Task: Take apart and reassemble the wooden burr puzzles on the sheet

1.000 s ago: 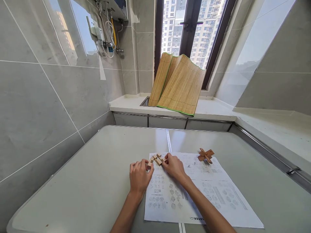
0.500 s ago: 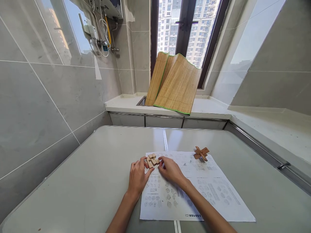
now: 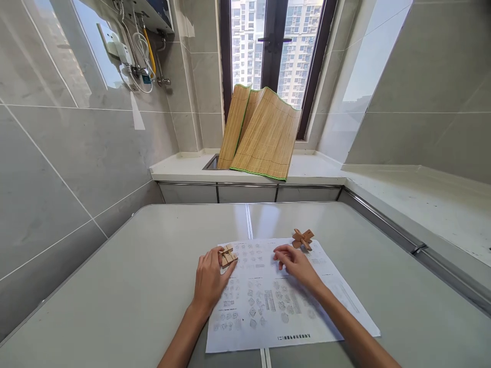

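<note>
A light wooden block puzzle (image 3: 227, 256) is held by my left hand (image 3: 210, 276), its thumb along the near side and its fingers at the left. It rests at the upper left corner of a printed sheet (image 3: 268, 327). My right hand (image 3: 297, 266) hovers over the sheet to the right, fingers curled together; whether anything small is between them is too small to tell. Just beyond it, a brown wooden cross-shaped puzzle (image 3: 303, 239) sits at the sheet's top edge.
The pale table (image 3: 134, 286) has a seam down its middle. Behind it, a bamboo mat (image 3: 264, 135) leans on a white ledge (image 3: 318, 166) before the window. Pipes and cables (image 3: 143, 56) hang at the upper left, and tiled walls flank the table.
My right hand has left the light wooden puzzle and moved right, toward the brown one. My left hand still holds the puzzle. The whole view has shifted slightly.
</note>
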Available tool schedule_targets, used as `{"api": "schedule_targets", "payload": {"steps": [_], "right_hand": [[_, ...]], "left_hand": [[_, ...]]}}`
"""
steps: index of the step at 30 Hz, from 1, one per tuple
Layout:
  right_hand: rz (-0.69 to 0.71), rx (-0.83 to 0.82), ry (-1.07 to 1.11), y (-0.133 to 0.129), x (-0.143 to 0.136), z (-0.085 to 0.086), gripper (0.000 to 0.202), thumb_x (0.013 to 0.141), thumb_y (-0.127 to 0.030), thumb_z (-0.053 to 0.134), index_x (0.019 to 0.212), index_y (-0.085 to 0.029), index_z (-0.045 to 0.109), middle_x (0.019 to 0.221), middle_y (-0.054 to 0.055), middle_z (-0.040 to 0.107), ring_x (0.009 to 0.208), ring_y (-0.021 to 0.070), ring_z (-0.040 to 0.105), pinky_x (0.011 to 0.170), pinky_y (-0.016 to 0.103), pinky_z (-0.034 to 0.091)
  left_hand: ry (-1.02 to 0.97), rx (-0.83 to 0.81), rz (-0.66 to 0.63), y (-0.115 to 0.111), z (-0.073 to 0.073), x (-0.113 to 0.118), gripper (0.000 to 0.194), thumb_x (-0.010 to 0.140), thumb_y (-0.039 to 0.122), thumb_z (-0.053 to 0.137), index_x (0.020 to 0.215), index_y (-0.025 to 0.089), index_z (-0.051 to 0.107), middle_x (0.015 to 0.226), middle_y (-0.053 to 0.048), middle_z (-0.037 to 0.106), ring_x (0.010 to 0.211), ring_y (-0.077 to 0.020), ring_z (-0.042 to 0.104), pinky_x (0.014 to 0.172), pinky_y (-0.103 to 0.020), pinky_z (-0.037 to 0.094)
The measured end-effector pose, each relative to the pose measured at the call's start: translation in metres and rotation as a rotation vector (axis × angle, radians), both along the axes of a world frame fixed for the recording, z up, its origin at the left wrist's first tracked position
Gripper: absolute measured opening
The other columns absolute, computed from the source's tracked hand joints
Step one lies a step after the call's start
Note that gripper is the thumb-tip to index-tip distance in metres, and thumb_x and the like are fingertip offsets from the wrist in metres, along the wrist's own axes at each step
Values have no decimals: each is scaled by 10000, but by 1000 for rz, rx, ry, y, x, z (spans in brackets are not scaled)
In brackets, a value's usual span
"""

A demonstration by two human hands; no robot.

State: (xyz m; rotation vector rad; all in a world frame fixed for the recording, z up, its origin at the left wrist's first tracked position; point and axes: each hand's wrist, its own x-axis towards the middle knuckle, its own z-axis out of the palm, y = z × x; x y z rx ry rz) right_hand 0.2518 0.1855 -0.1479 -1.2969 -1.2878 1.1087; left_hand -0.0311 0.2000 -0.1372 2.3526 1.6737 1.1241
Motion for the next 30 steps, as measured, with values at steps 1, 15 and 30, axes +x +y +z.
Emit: {"api": "schedule_targets", "payload": {"steps": [1,15,30], "right_hand": [[-20,-78,134,-1,10,-2,311,891,-504,687,929,-196,668,893,68,700,641,162,611,484,258,425],[-54,-124,962,21,67,-43,227,866,-414,720,838,-238,579,714,-21,509,478,80,412,291,135,309],[437,-201,570,-15,2,-6,448,944,-511,549,637,-185,521,464,-35,505,324,65,371,340,198,270]], "left_hand": [[-3,1,-42,-1,4,7,255,946,433,591,1098,231,562,790,0,609,752,-226,619,748,-372,493],[32,-161,-391,-6,2,63,193,1009,302,468,941,231,635,724,-1,656,661,-181,630,603,-298,448],[-492,-485,-556,-8,4,66,984,690,345,908,1507,334,360,1550,-112,461,1390,-320,478,1133,-493,429]]}}
